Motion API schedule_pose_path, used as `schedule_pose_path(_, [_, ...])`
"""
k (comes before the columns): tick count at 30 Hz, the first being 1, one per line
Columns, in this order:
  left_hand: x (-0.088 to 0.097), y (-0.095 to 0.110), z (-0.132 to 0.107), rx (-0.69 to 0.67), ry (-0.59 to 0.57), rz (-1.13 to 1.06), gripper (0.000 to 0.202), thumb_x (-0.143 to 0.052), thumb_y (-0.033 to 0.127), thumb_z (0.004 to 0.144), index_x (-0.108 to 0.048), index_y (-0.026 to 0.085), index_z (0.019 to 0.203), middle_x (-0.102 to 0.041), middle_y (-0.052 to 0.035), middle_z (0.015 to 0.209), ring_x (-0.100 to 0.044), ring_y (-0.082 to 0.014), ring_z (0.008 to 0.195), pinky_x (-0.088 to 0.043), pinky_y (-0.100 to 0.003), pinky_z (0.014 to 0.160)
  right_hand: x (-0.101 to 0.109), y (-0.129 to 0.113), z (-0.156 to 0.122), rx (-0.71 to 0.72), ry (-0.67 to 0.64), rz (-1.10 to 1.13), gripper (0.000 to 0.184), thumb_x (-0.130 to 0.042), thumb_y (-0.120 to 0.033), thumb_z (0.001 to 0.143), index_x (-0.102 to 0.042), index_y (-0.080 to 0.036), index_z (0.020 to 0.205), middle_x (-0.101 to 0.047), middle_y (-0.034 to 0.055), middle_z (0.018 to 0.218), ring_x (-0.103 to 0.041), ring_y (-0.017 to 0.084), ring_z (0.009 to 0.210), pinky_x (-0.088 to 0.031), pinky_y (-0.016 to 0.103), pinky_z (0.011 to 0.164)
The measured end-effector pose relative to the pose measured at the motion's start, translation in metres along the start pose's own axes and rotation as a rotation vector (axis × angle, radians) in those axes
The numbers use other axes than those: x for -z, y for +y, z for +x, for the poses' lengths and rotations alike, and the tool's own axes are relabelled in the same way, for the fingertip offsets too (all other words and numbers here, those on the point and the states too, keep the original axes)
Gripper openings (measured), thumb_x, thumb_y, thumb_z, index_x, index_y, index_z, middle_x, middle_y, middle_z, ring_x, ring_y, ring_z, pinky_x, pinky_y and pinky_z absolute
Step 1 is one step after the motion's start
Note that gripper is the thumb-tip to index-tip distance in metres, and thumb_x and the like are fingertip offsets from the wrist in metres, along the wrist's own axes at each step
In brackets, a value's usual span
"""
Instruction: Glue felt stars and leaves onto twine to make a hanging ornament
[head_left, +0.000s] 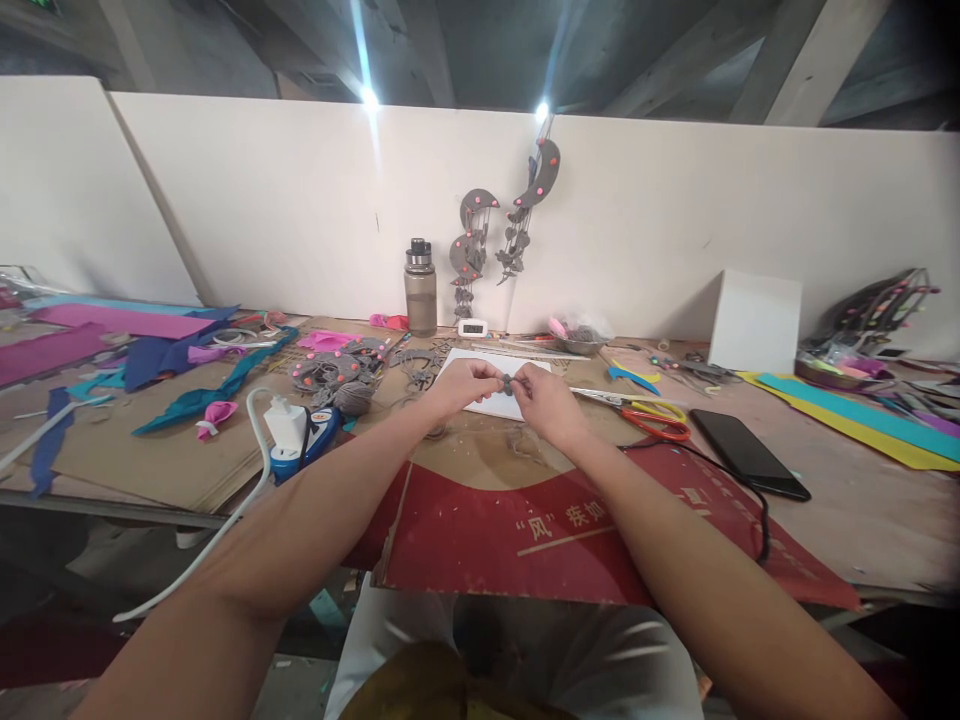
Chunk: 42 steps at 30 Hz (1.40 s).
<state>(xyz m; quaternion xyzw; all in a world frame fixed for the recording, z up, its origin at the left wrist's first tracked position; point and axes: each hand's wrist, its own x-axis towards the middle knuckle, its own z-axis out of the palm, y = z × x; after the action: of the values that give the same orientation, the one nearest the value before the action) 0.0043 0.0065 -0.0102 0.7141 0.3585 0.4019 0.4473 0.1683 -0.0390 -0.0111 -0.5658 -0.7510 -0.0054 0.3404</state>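
Observation:
Both hands meet over a white sheet (491, 403) on the table. Between their fingertips is a small dark grey piece (508, 385), too small to name exactly. My left hand (466, 385) pinches it from the left side. From the right, my right hand (541, 398) grips it with thumb and fingers closed. Under my forearms lies a red and tan cardboard sheet (480, 540) with printed characters. Close to my right hand are scissors with red and yellow handles (656, 420).
A black phone (748, 455) and cable lie at the right. Left are a power strip (304, 445), grey yarn (355, 397) and coloured fabric strips (217, 395). Behind stand a bottle (421, 290) and a small digital clock (472, 328). Grey crescent ornaments (541, 175) hang on the white wall.

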Motion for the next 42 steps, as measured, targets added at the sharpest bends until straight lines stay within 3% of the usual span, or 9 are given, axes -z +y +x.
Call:
schedule_pose_path(6, [0.002, 0.003, -0.002, -0.080, 0.013, 0.220, 0.016, -0.065, 0.030, 0.066, -0.065, 0.014, 0.069, -0.056, 0.0017, 0.060, -0.044, -0.0072, 0.054, -0.031, -0.020, 0.049, 0.002, -0.007, -0.003, 0.040, -0.029, -0.075, 0.009, -0.045, -0.018, 0.087, -0.049, -0.020, 0.079, -0.060, 0.0057, 0.079, -0.050, 0.018, 0.073, -0.031, 0.028, 0.065])
schedule_pose_path(10, [0.001, 0.003, -0.001, -0.080, 0.041, 0.252, 0.017, -0.063, 0.030, 0.067, -0.068, 0.014, 0.070, -0.057, 0.0015, 0.059, -0.045, -0.0076, 0.054, -0.033, -0.020, 0.050, 0.001, -0.007, -0.004, 0.038, -0.010, 0.037, 0.012, -0.041, -0.021, 0.089, -0.047, -0.020, 0.078, -0.058, 0.0047, 0.077, -0.049, 0.018, 0.072, -0.033, 0.029, 0.066])
schedule_pose_path(18, [0.000, 0.000, 0.003, -0.039, 0.150, 0.068, 0.008, -0.061, 0.022, 0.068, -0.062, 0.014, 0.066, -0.054, 0.0033, 0.054, -0.044, -0.0058, 0.047, -0.036, -0.020, 0.047, -0.001, -0.009, -0.005, 0.010, 0.070, 0.245, 0.018, -0.044, -0.025, 0.085, -0.046, -0.019, 0.102, -0.047, -0.0033, 0.063, -0.047, 0.017, 0.061, -0.036, 0.029, 0.064])
schedule_pose_path(24, [-0.003, -0.006, 0.005, -0.012, 0.122, -0.021, 0.011, -0.062, 0.023, 0.073, -0.061, 0.013, 0.071, -0.058, 0.0010, 0.056, -0.052, -0.0075, 0.046, -0.043, -0.022, 0.049, 0.000, -0.012, -0.006, -0.051, 0.071, 0.263, 0.016, -0.045, -0.028, 0.085, -0.050, -0.019, 0.098, -0.050, -0.0030, 0.063, -0.047, 0.016, 0.060, -0.035, 0.028, 0.062])
schedule_pose_path(28, [-0.006, -0.009, 0.005, -0.014, 0.087, -0.095, 0.012, -0.066, 0.023, 0.074, -0.062, 0.012, 0.075, -0.061, -0.0006, 0.059, -0.056, -0.0085, 0.050, -0.048, -0.023, 0.053, 0.000, -0.009, -0.004, -0.078, 0.093, 0.230, 0.013, -0.045, -0.030, 0.085, -0.053, -0.020, 0.085, -0.055, -0.0004, 0.068, -0.048, 0.015, 0.063, -0.034, 0.027, 0.064])
schedule_pose_path(36, [-0.006, 0.000, 0.000, 0.070, -0.053, -0.372, 0.020, -0.073, 0.024, 0.072, -0.063, 0.009, 0.081, -0.064, -0.0033, 0.065, -0.062, -0.0102, 0.058, -0.054, -0.029, 0.065, 0.000, -0.001, 0.000, -0.070, 0.129, 0.220, 0.015, -0.045, -0.028, 0.085, -0.052, -0.020, 0.074, -0.059, 0.0013, 0.072, -0.049, 0.015, 0.067, -0.035, 0.027, 0.066])
schedule_pose_path(42, [-0.007, 0.002, -0.001, 0.069, -0.013, -0.240, 0.015, -0.072, 0.019, 0.071, -0.062, 0.009, 0.074, -0.063, -0.0026, 0.061, -0.059, -0.0089, 0.054, -0.053, -0.027, 0.062, 0.000, -0.004, -0.002, -0.037, 0.124, 0.203, 0.014, -0.045, -0.027, 0.086, -0.053, -0.019, 0.076, -0.060, 0.0022, 0.075, -0.049, 0.016, 0.069, -0.035, 0.027, 0.067])
